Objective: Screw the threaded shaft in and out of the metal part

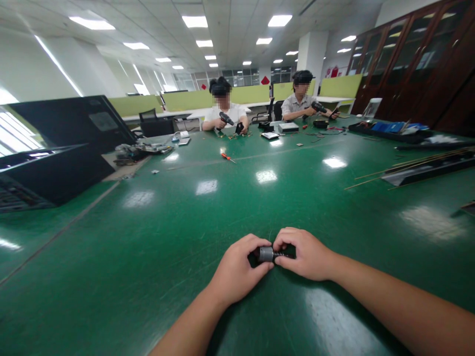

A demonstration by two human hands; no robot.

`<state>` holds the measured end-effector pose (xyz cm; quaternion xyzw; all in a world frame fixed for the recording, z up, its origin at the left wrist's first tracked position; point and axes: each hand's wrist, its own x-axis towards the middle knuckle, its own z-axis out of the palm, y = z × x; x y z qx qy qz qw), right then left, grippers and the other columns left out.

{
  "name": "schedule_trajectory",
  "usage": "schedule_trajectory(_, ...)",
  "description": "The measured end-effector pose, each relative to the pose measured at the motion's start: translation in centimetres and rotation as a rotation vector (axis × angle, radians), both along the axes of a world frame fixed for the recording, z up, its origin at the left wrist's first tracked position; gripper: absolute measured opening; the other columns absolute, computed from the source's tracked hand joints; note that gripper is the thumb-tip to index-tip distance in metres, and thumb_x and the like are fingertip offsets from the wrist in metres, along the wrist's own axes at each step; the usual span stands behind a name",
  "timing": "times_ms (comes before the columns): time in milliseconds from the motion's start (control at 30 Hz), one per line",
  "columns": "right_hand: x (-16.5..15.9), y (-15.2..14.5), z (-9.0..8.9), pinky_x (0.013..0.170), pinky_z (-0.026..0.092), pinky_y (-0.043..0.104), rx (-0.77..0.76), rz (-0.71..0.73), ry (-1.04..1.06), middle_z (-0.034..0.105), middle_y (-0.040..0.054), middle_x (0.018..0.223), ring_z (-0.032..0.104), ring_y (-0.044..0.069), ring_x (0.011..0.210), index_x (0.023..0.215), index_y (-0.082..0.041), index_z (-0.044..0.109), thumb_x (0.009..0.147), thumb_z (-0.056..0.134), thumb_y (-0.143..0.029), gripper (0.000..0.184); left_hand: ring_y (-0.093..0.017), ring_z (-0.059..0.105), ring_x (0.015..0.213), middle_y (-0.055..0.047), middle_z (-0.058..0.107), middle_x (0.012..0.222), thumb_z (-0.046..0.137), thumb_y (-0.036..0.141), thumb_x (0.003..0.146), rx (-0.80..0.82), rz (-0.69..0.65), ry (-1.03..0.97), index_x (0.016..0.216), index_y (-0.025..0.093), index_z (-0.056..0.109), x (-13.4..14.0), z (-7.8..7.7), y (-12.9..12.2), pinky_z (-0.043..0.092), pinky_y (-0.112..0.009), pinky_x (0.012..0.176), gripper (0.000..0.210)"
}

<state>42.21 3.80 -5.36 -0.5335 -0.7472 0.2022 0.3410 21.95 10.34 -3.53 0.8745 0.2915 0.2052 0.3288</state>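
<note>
A small grey metal cylinder (265, 254) with a dark, spiral-grooved shaft (282, 254) lies sideways between my hands, close above or on the green table (166, 227). My left hand (241, 269) is closed around the cylinder, thumb and forefinger gripping it from both sides; its left end is in shadow. On the shaft side, my right hand (306, 254) is curled, with thumb and fingertips at the point where the shaft leaves the cylinder. The shaft's far end goes into the shade of my right palm.
An orange-handled screwdriver (226, 156) lies farther out. Across the table, two people hold power drills (225, 118) among small parts. Dark panels (55, 168) stand at left; thin rods (389, 173) and a black tray (386, 129) are at right.
</note>
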Motion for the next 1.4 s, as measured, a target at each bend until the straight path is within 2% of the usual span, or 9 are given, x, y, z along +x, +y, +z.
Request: schedule_trajectory(1400, -0.02, 0.22, 0.01, 0.073, 0.042, 0.028, 0.001, -0.004, -0.003, 0.063, 0.0002, 0.082, 0.057, 0.016, 0.08, 0.086, -0.019, 0.064, 0.075, 0.07, -0.017, 0.012, -0.018, 0.06, 0.092, -0.001, 0.066, 0.097, 0.072, 0.016, 0.077, 0.009, -0.011, 0.005, 0.104, 0.026, 0.067, 0.02, 0.07, 0.12, 0.045, -0.031, 0.083, 0.03)
